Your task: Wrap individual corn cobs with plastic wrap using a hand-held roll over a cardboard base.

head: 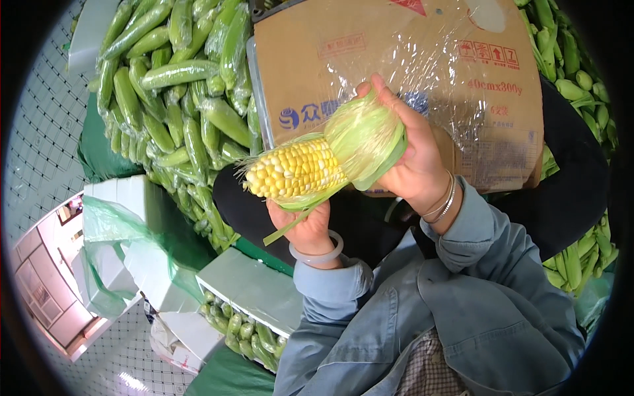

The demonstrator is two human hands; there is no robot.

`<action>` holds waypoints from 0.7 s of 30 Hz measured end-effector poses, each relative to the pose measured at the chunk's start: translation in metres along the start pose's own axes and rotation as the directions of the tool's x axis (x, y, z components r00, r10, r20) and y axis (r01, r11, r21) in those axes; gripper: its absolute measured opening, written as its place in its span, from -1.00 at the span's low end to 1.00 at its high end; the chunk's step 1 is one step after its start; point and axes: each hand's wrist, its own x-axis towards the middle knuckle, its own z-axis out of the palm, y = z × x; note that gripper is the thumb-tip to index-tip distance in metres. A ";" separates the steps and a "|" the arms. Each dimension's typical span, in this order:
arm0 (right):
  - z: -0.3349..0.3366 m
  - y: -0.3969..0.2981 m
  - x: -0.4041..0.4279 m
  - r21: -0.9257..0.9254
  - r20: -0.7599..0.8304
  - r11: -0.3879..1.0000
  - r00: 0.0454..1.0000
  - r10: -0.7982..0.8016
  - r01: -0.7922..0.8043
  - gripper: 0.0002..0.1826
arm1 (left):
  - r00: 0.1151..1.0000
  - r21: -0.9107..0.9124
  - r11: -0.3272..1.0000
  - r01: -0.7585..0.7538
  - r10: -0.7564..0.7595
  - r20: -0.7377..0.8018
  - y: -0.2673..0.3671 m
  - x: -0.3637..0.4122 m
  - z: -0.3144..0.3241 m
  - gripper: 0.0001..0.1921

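Observation:
Both hands hold one ear of corn (pixel 297 171) in front of my lap. Its tip half is bare, showing yellow and pale kernels, with silk strands at the very end. Pale green husk (pixel 366 136) still wraps the other half. My right hand (pixel 416 148) grips that husk-covered end. From below, my left hand (pixel 304 222) supports the bare part, its fingers mostly hidden behind the cob. A loose husk strip hangs across the left palm. Behind the ear stands a cardboard box (pixel 302 59) topped with wrinkled clear plastic film (pixel 426 54).
Film-wrapped green ears of corn (pixel 183 74) are heaped at the left. More green ears (pixel 574 64) lie along the right side. White foam boxes (pixel 252 287) stand at lower left, near a green plastic bag (pixel 114 222). Patterned floor (pixel 44 123) shows at the far left.

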 end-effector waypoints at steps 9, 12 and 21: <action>0.005 -0.065 0.023 0.076 -0.317 0.954 0.914 -0.254 0.291 -0.74 | 0.985 -0.272 0.954 0.127 -0.088 0.149 -0.068 0.062 0.031 -0.85; -0.008 -0.073 0.030 0.174 -0.190 0.938 0.945 -0.265 0.298 -0.71 | 0.994 -0.305 0.948 0.088 -0.102 -0.028 -0.077 0.069 0.039 -0.72; -0.014 -0.085 0.052 0.198 -0.389 0.882 0.861 -0.329 0.427 -0.62 | 0.992 -0.367 0.924 0.102 -0.068 0.105 -0.079 0.097 0.030 -0.75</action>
